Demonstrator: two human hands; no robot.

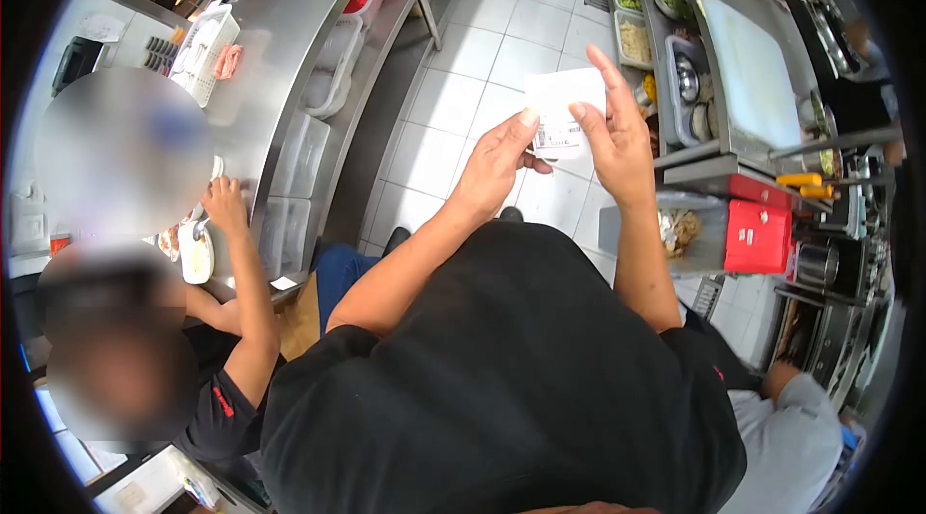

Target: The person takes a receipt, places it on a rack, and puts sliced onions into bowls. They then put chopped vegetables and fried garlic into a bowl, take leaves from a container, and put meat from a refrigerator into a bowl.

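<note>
A small white paper slip (559,94) with printed text and a barcode is held up over the tiled floor. My left hand (497,162) pinches its lower left edge, thumb on top. At the right edge, my right hand (619,143) holds the same slip under its thumb, with the index finger stretched upward beside it. Both forearms reach forward from my black shirt.
A co-worker in black (227,398) stands at the left steel counter (260,41). Plastic bins (294,157) sit on its lower shelf. On the right are food containers (634,40), a white cutting board (752,70) and a red tray (757,236). Another person in grey (786,446) is at lower right.
</note>
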